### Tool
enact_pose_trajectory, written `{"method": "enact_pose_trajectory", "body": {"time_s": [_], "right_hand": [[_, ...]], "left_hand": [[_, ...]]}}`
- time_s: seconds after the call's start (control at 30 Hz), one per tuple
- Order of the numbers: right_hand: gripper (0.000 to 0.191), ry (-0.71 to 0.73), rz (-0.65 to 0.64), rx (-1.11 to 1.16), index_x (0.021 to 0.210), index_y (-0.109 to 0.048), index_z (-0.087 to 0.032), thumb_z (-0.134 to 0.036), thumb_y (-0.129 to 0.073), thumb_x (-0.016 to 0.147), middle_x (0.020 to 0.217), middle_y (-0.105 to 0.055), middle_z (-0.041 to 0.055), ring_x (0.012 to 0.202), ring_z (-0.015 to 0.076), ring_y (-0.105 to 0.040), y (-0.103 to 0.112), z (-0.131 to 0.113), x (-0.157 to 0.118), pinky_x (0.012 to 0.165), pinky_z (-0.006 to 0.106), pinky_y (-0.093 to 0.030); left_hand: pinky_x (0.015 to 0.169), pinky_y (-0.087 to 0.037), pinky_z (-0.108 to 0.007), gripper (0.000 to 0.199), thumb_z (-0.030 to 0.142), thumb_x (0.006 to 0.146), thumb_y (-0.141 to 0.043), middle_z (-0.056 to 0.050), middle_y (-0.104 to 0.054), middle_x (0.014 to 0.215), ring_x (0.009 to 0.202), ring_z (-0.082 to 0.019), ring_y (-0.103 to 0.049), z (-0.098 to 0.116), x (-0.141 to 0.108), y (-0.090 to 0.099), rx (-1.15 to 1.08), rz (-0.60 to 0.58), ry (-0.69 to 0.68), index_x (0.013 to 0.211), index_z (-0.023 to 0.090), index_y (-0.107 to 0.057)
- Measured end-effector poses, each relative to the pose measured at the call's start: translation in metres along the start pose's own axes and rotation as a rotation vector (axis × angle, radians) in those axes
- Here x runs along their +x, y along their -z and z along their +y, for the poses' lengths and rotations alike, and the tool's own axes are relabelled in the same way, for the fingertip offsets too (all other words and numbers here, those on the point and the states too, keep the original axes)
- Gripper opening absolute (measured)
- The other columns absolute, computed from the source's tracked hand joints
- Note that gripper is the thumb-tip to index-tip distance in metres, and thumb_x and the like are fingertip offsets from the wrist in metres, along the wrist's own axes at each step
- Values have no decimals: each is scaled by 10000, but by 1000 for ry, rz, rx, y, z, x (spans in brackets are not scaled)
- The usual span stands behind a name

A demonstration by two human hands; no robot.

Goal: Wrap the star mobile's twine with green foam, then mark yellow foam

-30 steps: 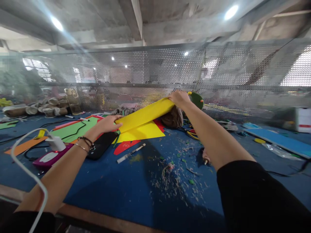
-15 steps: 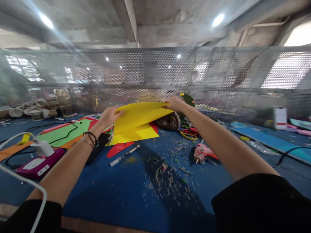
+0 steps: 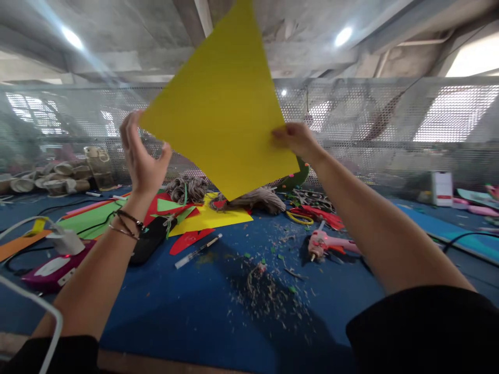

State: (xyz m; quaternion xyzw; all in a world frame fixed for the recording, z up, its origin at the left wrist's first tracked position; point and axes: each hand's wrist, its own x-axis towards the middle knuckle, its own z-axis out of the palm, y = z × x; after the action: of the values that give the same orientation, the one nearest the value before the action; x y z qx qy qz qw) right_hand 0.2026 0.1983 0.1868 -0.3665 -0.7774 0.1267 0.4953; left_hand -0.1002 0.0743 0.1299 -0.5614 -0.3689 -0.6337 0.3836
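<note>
Sheet-lifting step, I judge: my right hand (image 3: 299, 140) pinches the yellow sheet (image 3: 224, 104); my left hand (image 3: 143, 163) spreads at its corner, contact unclear. Moving it calls for steadying that corner.

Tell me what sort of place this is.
Probably a craft workshop: a pink glue gun lies on the blue table near scattered scraps, with bundles of grey cord and coloured sheets about. Bare concrete beams overhead suggest an industrial building.
</note>
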Motion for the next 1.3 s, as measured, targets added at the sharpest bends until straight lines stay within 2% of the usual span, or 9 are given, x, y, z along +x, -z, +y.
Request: {"method": "enact_pose_trajectory", "body": {"time_s": [0.13,0.33,0.47,0.63,0.8,0.93,1.07,1.2,1.3], "right_hand": [[256,-46,112,196,985,-470,-69,-248,-392,821,1009,-561,118,713,61,-528,6,-3,-12,624,188,-405],[210,-98,151,376,997,-461,-186,-276,-389,822,1068,-566,59,899,133,-565,7,-17,-50,678,240,-468],[220,-168,141,499,963,-486,-238,-342,-442,774,1045,-580,37,927,196,-564,-4,-27,-93,687,344,-502],[453,-185,59,396,1151,-398,-192,-382,-452,743,1066,-552,106,930,243,-555,-14,-28,-132,727,414,-489],[937,85,209,-141,1333,-61,-220,-405,-619,604,1293,-305,125,1121,303,-378,3,-33,-141,847,486,-395],[988,281,7,-388,1343,-25,-249,-484,-619,589,1390,-80,72,1252,322,-105,3,-53,-142,976,500,-220],[1042,290,-192,-326,1345,30,-240,-518,-615,575,1408,1,58,1269,297,28,-11,-66,-140,1007,494,-127],[1069,324,-486,-79,1346,32,-236,-469,-652,557,1411,-32,62,1266,288,-79,-21,-76,-150,1008,456,-176],[1060,334,-633,126,1346,-22,-252,-370,-694,534,1398,-132,60,1234,279,-215,-26,-90,-165,982,418,-268]], "left_hand": [[980,-258,-356,574,244,710,-578,-46,-354,1249,1153,-215,-339,-16,-12,6,-118,-23,154,1220,184,-321],[943,-298,-417,796,383,632,-636,-124,-278,1333,1224,-264,-251,-12,-26,1,-528,-496,611,1282,224,-204],[723,-482,-370,515,426,656,-593,-114,-620,976,900,-273,-578,8,-30,20,-662,-778,712,1090,158,-522],[552,-504,-280,353,432,640,-607,-39,-671,704,636,-202,-627,27,-25,55,-694,-968,963,835,139,-629],[476,-480,-208,334,389,685,-578,-13,-660,677,589,-148,-615,44,-5,84,-520,-880,855,884,122,-604],[416,-447,-169,309,401,689,-563,3,-644,654,522,-112,-592,64,11,102,-411,-779,689,822,126,-612],[404,-415,-126,267,392,687,-553,37,-629,623,501,-81,-566,84,22,115,-369,-816,475,732,140,-630],[383,-363,-93,245,371,676,-552,50,-625,587,472,-58,-526,100,31,120,-392,-968,231,676,150,-658],[366,-367,-114,201,316,548,-664,45,-603,526,435,-73,-518,110,40,115,-514,-911,423,617,128,-660]]}}
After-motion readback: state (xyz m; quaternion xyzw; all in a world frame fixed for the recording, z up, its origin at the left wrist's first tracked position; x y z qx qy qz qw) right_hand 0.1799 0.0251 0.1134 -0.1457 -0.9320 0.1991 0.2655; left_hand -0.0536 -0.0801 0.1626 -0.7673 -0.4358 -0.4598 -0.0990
